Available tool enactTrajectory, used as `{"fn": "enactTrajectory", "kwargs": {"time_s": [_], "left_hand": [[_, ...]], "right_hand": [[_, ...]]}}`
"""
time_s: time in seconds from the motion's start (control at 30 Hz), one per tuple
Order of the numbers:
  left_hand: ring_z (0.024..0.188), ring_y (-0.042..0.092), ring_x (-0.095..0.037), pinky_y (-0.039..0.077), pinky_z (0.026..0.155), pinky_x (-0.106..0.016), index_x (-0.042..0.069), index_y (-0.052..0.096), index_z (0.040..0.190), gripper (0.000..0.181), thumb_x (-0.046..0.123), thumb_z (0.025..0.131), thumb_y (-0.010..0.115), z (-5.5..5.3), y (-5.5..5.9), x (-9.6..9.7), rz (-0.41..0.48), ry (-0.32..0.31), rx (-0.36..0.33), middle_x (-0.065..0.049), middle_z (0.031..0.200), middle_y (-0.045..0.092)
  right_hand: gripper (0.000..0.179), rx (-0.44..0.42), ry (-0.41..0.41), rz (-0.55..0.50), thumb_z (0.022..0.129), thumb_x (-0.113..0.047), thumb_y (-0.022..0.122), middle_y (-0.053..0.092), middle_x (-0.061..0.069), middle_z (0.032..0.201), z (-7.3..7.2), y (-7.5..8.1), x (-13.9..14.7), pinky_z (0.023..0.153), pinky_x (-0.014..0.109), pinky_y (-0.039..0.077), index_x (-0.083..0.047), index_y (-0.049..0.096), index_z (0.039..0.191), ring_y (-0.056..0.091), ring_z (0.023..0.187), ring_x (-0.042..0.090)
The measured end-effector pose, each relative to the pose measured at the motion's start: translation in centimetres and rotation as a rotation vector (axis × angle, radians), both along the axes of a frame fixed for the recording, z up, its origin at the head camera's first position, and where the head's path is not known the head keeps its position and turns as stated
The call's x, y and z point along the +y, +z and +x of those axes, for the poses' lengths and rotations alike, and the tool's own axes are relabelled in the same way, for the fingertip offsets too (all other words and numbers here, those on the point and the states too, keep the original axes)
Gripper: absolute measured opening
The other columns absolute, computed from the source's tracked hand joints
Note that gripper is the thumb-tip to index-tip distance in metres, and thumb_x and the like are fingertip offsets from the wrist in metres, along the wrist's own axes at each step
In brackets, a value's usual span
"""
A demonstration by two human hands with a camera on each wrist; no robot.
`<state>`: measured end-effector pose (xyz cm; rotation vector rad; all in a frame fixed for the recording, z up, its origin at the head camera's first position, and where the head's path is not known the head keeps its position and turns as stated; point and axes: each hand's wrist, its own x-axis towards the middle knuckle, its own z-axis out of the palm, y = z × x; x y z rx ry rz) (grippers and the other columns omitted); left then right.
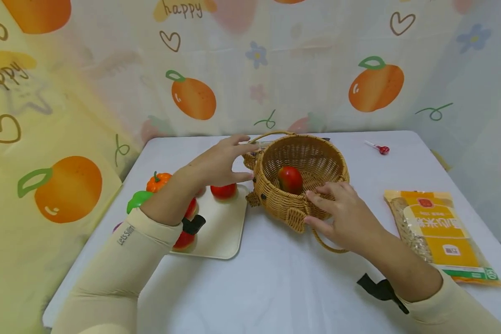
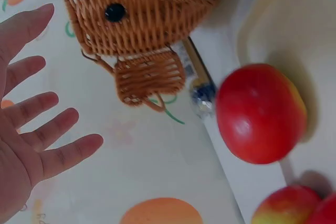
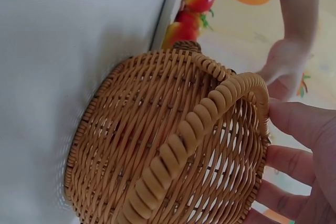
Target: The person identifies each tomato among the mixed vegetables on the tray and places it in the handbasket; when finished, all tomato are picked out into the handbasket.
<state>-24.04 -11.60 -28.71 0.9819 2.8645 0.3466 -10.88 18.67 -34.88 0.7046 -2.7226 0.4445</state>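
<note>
A round wicker basket (image 1: 275, 204) with animal-like details and two looped handles stands mid-table. Inside it lies a red apple (image 1: 290, 180). Spread and holding nothing, my left hand (image 1: 213, 164) hovers at the basket's left side; the left wrist view shows its fingers apart from the wicker. My right hand (image 1: 342, 215) is at the near right rim, its fingers fairly straight and reaching over the edge. The thumb lies outside, beside a handle (image 3: 173, 150). Fingertips are partly hidden behind the rim in the right wrist view.
Left of the basket is a cream tray (image 1: 217, 243) bearing several red apples (image 1: 224, 191). An orange toy pumpkin (image 1: 157, 182) and a green pepper-like item (image 1: 138, 200) are partly behind my left arm. A lollipop (image 1: 383, 150) and a grain bag (image 1: 442, 236) lie at right.
</note>
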Motion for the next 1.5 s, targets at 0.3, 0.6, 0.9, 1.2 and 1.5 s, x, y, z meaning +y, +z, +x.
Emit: {"fn": "enactTrajectory", "kwargs": {"time_s": [0.3, 0.6, 0.9, 1.2, 1.5], "left_hand": [[0.150, 0.029, -0.040, 0.034, 0.118, -0.059, 0.023, 0.046, 0.155, 0.075, 0.041, 0.089, 0.077, -0.9, -1.4, -2.7, -0.052, 0.104, -0.056, -0.012, 0.165, 0.028], [0.149, 0.027, -0.046, 0.038, 0.112, -0.066, 0.026, 0.044, 0.156, 0.075, 0.036, 0.090, 0.077, -2.1, -3.9, -3.8, -0.183, 0.190, -0.235, -0.015, 0.167, 0.024], [0.135, 0.049, -0.035, 0.048, 0.108, -0.051, 0.018, 0.052, 0.151, 0.067, 0.019, 0.090, 0.078, -2.7, -5.4, -3.7, -0.221, 0.087, -0.313, -0.016, 0.154, 0.046], [0.120, 0.056, -0.031, 0.050, 0.104, -0.045, 0.013, 0.057, 0.146, 0.060, 0.007, 0.089, 0.072, -2.9, -6.3, -3.6, -0.265, -0.012, -0.274, -0.015, 0.137, 0.060], [0.119, 0.055, -0.029, 0.050, 0.104, -0.045, 0.016, 0.063, 0.141, 0.055, 0.009, 0.089, 0.076, -2.7, -6.2, -3.9, -0.284, 0.029, -0.305, -0.011, 0.134, 0.060]], "right_hand": [[0.055, 0.020, 0.010, -0.007, 0.084, -0.036, 0.084, 0.063, 0.017, 0.125, 0.0, 0.0, 0.1, 0.087, 0.051, 0.056, -0.011, 0.071, 0.131, 0.053, 0.117, 0.038], [0.056, 0.012, 0.011, -0.004, 0.084, -0.035, 0.085, 0.063, 0.017, 0.124, 0.0, 0.1, 0.1, 0.087, 0.050, 0.056, -0.010, 0.070, 0.132, 0.053, 0.116, 0.037], [0.054, 0.021, 0.013, -0.021, 0.084, -0.034, 0.084, 0.063, 0.017, 0.124, 0.1, 0.2, 0.1, 0.086, 0.049, 0.056, -0.011, 0.071, 0.131, 0.053, 0.115, 0.037], [0.054, 0.014, 0.000, -0.016, 0.085, -0.035, 0.084, 0.063, 0.017, 0.125, 0.2, 0.0, 0.0, 0.090, 0.053, 0.055, -0.011, 0.071, 0.131, 0.053, 0.117, 0.039], [0.054, 0.019, -0.006, -0.002, 0.086, -0.036, 0.083, 0.063, 0.017, 0.125, 0.3, 0.0, -0.1, 0.092, 0.052, 0.054, -0.012, 0.070, 0.132, 0.054, 0.117, 0.038]]}}
